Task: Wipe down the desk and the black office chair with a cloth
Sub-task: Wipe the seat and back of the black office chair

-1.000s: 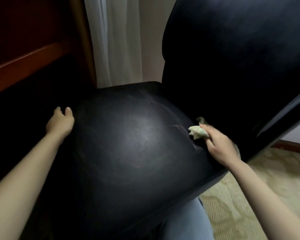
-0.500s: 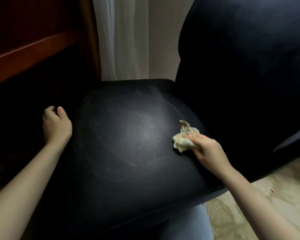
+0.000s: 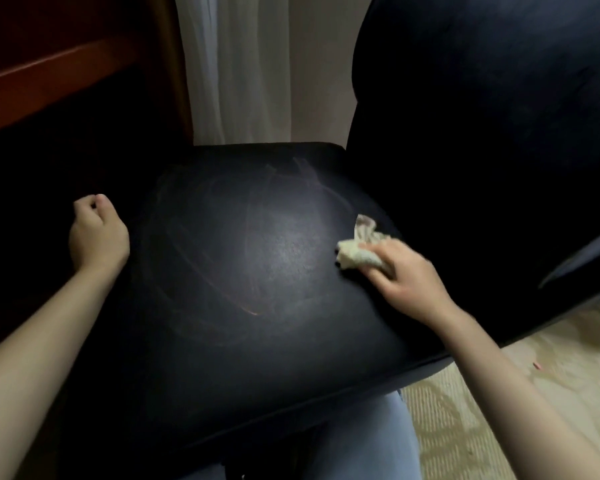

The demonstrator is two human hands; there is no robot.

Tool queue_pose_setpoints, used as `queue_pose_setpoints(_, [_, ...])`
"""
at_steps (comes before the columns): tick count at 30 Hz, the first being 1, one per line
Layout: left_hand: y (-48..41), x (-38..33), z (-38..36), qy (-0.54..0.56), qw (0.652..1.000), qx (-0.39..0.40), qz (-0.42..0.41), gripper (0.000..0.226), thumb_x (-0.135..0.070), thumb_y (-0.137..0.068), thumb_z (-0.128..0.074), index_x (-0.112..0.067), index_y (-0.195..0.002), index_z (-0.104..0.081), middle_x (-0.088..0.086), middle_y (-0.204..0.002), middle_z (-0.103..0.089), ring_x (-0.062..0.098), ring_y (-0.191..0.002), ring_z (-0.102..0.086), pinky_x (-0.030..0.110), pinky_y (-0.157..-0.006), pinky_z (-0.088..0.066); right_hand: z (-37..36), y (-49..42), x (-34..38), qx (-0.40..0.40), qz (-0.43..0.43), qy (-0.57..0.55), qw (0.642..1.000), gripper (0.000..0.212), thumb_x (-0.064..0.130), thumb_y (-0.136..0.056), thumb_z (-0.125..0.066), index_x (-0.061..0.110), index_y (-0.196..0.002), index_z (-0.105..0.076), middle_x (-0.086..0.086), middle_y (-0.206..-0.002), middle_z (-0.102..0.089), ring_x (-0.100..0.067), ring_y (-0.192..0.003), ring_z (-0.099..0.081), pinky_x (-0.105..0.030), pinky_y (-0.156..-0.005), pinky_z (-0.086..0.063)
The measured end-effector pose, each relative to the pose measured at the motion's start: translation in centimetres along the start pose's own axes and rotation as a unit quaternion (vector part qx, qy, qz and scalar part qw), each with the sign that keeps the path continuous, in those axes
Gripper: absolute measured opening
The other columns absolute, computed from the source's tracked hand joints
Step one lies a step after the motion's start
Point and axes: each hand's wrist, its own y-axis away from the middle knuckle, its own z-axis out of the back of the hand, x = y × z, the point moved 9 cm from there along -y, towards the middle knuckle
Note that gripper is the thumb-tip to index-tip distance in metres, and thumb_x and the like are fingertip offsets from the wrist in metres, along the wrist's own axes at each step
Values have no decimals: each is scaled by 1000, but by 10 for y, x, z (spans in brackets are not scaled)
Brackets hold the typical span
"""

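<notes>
The black office chair fills the view: its seat (image 3: pixel 243 278) lies in front of me with faint wipe streaks, and its backrest (image 3: pixel 482 140) rises at the right. My right hand (image 3: pixel 406 282) presses a crumpled pale cloth (image 3: pixel 355 251) onto the right side of the seat, close to the backrest. My left hand (image 3: pixel 96 237) rests at the seat's left edge with the fingers curled; whether it grips the edge is not visible. The dark red wooden desk (image 3: pixel 49 74) stands at the upper left, its underside in shadow.
A white curtain (image 3: pixel 236 67) and a beige wall hang behind the chair. Pale patterned carpet (image 3: pixel 520 393) shows at the lower right. My legs in light jeans (image 3: pixel 361 441) are under the seat's front edge.
My right hand slid the cloth from the crease at the backrest out onto the seat surface. My left hand curled its fingers at the seat's left edge. The view shifted slightly.
</notes>
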Motion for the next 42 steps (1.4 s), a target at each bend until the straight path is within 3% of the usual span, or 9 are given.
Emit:
queue_pose_setpoints(3, [-4, -3, -1, -1, 1000, 6, -10, 46, -34, -103, -25, -2, -132, -43, 26, -125, -53, 43, -114, -49, 44, -92, -38, -1, 51, 20, 3, 20, -21, 1000, 58, 69, -83, -37, 35, -123, -60, 6, -120, -58, -13, -120, -52, -31, -91, -48])
queue_pose_setpoints(6, [-8, -4, -4, -4, 1000, 12, -12, 47, -35, -103, -25, -2, -130, -44, 28, -123, -53, 44, -112, -50, 45, -91, -39, -5, 55, 22, -4, 24, -13, 1000, 48, 60, -88, -35, 36, -123, -59, 12, -114, -54, -13, -117, -52, -34, -85, -50])
queue_pose_setpoints(10, [-9, -7, -7, -4, 1000, 21, -17, 48, -34, -103, -25, 0, -129, -45, 30, -122, -53, 45, -112, -50, 45, -92, -39, -14, 11, 16, 14, 30, -10, 999, 41, 50, -93, -36, 30, -121, -58, 2, -121, -54, -21, -115, -52, -38, -94, -45])
queue_pose_setpoints(20, [-11, -7, -7, -13, 999, 25, -39, 45, -30, -103, -27, 4, -124, -49, 32, -119, -54, 46, -110, -51, 45, -92, -39, -21, -99, -1, -20, -113, 61, 991, 40, 39, -99, -35, 18, -128, -52, -11, -128, -48, -28, -115, -48, -34, -86, -39])
queue_pose_setpoints(29, [-11, -7, -5, -27, 999, 9, -43, 44, -32, -102, -28, -1, -126, -47, 31, -118, -55, 47, -108, -52, 48, -89, -40, -23, -15, 17, 9, -57, 40, 998, 34, 47, -93, -43, 40, -125, -52, 7, -130, -46, -18, -120, -48, -39, -88, -48])
queue_pose_setpoints(34, [-14, -6, -8, -26, 999, 9, -39, 45, -33, -102, -27, -1, -128, -46, 31, -120, -54, 47, -111, -51, 47, -93, -39, -16, 32, 32, -24, -50, 41, 998, 48, 59, -85, -30, 42, -125, -51, 9, -126, -50, -17, -117, -51, -38, -80, -51])
queue_pose_setpoints(37, [-14, -6, -8, -33, 999, 14, -41, 47, -33, -102, -27, 2, -127, -46, 33, -119, -54, 47, -111, -50, 48, -93, -39, -20, 12, 25, -7, -48, 33, 998, 36, 46, -93, -42, 33, -123, -55, 1, -126, -50, -23, -117, -49, -38, -93, -44])
queue_pose_setpoints(39, [-14, -7, -8, -36, 998, 15, -48, 46, -32, -102, -27, 3, -125, -47, 33, -119, -54, 48, -110, -50, 48, -92, -39, -23, -17, 16, 1, -44, 70, 997, 36, 39, -97, -40, 22, -125, -54, -8, -130, -49, -28, -124, -43, -37, -109, -26])
queue_pose_setpoints(42, [-14, -7, -7, -45, 997, 10, -54, 46, -32, -102, -27, 2, -124, -48, 32, -119, -55, 47, -110, -51, 48, -92, -39, -22, -70, -1, 5, -82, 114, 990, 41, 36, -100, -34, 13, -132, -47, -17, -133, -47, -31, -127, -38, -38, -111, -17])
